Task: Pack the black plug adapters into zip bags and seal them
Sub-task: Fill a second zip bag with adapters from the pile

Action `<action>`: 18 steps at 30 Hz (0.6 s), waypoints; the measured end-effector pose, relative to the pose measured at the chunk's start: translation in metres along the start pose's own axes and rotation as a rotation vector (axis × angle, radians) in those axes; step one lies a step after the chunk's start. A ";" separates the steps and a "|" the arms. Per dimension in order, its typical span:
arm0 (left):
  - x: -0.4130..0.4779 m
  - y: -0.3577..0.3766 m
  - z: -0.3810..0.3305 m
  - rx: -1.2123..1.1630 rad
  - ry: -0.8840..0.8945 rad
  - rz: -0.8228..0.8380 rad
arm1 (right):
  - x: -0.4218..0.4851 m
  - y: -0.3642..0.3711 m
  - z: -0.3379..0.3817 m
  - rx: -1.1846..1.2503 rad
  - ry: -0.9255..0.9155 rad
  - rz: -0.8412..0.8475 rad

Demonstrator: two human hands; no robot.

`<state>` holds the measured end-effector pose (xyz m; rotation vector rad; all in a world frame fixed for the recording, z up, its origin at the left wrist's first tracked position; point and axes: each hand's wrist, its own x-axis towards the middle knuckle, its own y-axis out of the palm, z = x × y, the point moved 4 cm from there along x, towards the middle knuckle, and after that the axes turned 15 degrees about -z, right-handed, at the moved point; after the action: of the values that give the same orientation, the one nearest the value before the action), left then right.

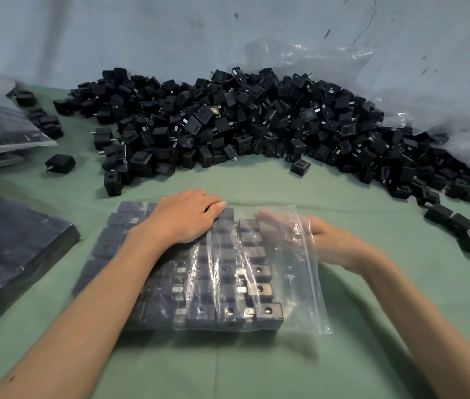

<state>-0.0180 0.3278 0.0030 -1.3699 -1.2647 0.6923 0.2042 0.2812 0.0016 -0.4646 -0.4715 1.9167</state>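
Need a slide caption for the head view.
Left hand presses a clear plastic zip bag of rowed black plug adapters; right hand, blurred, sits under the plastic at its mouth.

The left hand (pixel 183 218) lay flat, palm down, fingers straight and close together, pointing right, its bare forearm reaching in from the lower left. The right hand (pixel 297 227) was blurred, its fingers stretched leftward, near the other's fingertips, with the forearm angled in from the lower right.

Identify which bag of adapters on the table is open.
The centre bag: the right hand reaches inside its mouth while the left hand presses on it. The stacked bags at left lie untouched.
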 end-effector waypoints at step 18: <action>0.000 0.002 0.001 -0.004 0.012 -0.008 | 0.136 -0.096 -0.043 -0.750 0.237 -0.624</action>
<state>-0.0188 0.3288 0.0013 -1.3696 -1.2617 0.6753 0.2511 0.4463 0.0015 -0.8895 -1.0413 1.0251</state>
